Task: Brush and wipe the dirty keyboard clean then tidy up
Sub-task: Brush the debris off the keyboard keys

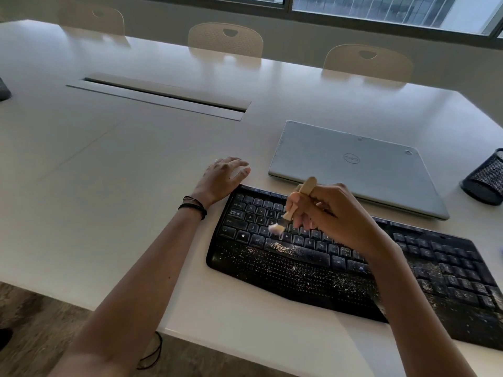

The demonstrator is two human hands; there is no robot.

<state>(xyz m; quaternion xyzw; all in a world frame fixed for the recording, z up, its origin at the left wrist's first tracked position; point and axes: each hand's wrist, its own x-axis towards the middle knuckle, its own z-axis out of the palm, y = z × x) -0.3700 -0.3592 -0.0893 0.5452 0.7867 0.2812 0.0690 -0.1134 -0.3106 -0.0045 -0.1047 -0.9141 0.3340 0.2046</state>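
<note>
The person sits at a white table (122, 191) with the black keyboard (299, 280) lying before them, a little toward four o'clock from the middle of the table edge. Pale crumbs (283, 248) cover the space bar and the dotted palm rest, and more dust lies on the number pad at the right end.

The right hand (334, 213) hangs over the letter keys. Its fingers are curled round the wooden handle of a small brush (288, 214), which leans with its end pointing to one o'clock. The light bristles are down on the keys near the C and V, and they look blurred.

The left hand (224, 176) lies flat on the table at ten o'clock from the keyboard, just beside its far left corner, with the fingers relaxed and slightly spread, holding nothing. Black cords (193, 207) go round this wrist.

At one o'clock from the keyboard a closed grey laptop (353, 170) lies near it. A black mesh cup (487, 179) stands at three o'clock from the laptop. A long cable slot (163, 97) is set in the table at eleven o'clock, and chairs (226, 39) stand along the far side.
</note>
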